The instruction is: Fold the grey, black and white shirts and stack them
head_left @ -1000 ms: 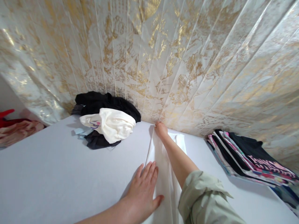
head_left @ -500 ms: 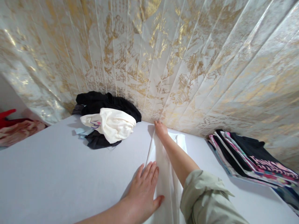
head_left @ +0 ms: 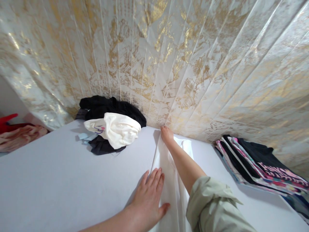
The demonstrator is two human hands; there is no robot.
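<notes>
A long folded piece of white clothing [head_left: 169, 183] lies on the white tabletop, stretching away from me toward the wall. Its kind cannot be made out, as my right arm covers part of it. My left hand [head_left: 148, 198] rests flat across its left edge near me, fingers extended and thumb out to the side. At the far left corner, my right hand [head_left: 167, 134] has its fingers closed on the cloth; the fingertips are mostly hidden.
Left of the cloth sits a crumpled heap with a cream garment [head_left: 123, 129] and black clothes [head_left: 108, 104]. A stack of folded clothes [head_left: 260, 161] stands at the right. Patterned gold-and-white wall covering [head_left: 169, 64] rises behind. Red and pink fabric [head_left: 23, 133] lies far left.
The fingers of my right hand have drawn in slightly at the cloth's far corner. My left hand stays in the same place, and the garments around have not moved.
</notes>
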